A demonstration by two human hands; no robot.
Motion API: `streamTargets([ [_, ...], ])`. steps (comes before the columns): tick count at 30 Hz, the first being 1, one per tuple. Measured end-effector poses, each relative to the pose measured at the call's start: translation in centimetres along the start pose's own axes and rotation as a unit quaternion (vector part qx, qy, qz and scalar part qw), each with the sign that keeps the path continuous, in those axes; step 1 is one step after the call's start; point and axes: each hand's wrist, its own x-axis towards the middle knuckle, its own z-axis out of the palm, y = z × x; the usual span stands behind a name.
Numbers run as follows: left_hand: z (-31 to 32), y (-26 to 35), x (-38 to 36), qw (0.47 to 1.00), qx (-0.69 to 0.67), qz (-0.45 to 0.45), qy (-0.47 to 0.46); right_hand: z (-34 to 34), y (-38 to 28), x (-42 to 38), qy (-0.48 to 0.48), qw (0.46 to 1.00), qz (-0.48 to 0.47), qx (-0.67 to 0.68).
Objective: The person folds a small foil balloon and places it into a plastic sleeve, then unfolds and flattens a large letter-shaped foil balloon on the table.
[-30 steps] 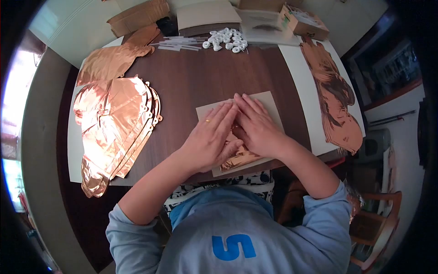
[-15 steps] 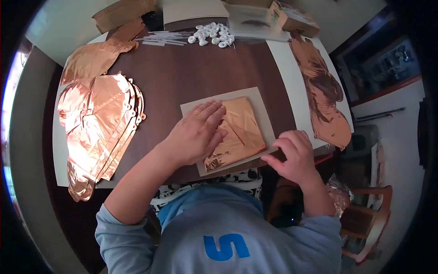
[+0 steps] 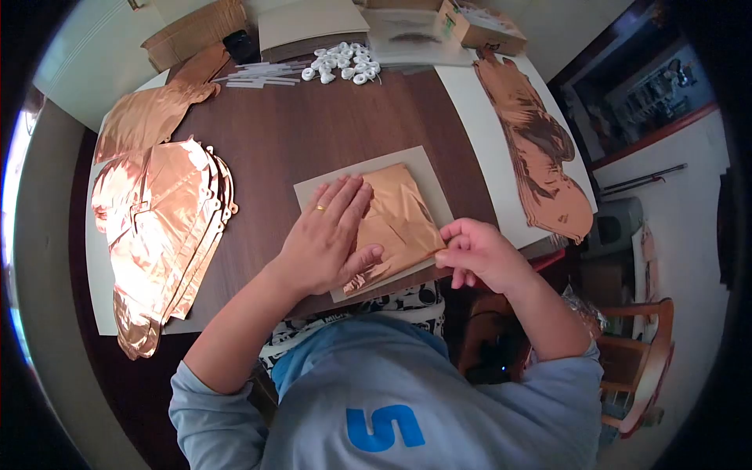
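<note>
A folded rose-gold foil balloon [image 3: 399, 211] lies as a flat packet on a grey cardboard sheet [image 3: 432, 174] near the table's front edge. My left hand [image 3: 325, 235] rests flat over the left side of the packet, fingers stretched out and thumb apart, with a ring on one finger. At the packet's lower right corner, my right hand [image 3: 478, 254] has thumb and index finger pinched together on the foil edge. The left part of the packet is hidden under my left hand.
Flat foil balloons lie stacked at the left [image 3: 160, 227] and right [image 3: 536, 149] sides of the brown table [image 3: 258, 125]. Along the back are white straws [image 3: 262, 74], white ribbon rolls [image 3: 343, 61], a cardboard stack [image 3: 309, 27] and a small box [image 3: 486, 27]. A wooden chair [image 3: 638, 360] stands at right.
My right hand has moved in to the packet's corner, its thumb and index finger closing there. My left hand has flattened and spread over the foil. The whole view has shifted slightly.
</note>
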Motion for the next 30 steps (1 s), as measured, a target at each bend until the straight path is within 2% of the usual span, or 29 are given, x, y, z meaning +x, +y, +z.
streamTargets([
  [5, 0.0, 0.2, -0.1, 1.000, 0.021, -0.005, -0.008, -0.9, 1.2, 1.0, -0.070, 0.978, 0.033, 0.194],
  [8, 0.0, 0.0, -0.2, 1.000, 0.008, -0.004, -0.004, -0.8, 1.5, 1.4, -0.069, 0.977, -0.014, 0.202],
  [11, -0.1, -0.1, -0.2, 1.000, -0.002, -0.005, -0.009, -0.6, 1.3, 1.8, -0.071, 0.977, -0.039, 0.199],
  [14, 0.1, -0.4, -0.2, 1.000, 0.004, 0.000, -0.014, -0.3, 1.5, 2.3, -0.028, 0.980, -0.047, 0.192],
  [23, 0.3, -0.3, -0.6, 0.997, 0.058, 0.030, -0.036, 0.9, 0.9, 1.7, 0.063, 0.994, -0.088, -0.018],
  [26, 0.5, -0.4, -0.6, 0.997, 0.066, 0.036, -0.034, 0.9, 1.3, 1.9, 0.089, 0.983, -0.149, -0.066],
  [30, 0.3, -0.4, -0.6, 0.997, 0.056, 0.043, -0.028, 0.5, 0.3, 1.6, 0.066, 0.995, -0.069, -0.003],
])
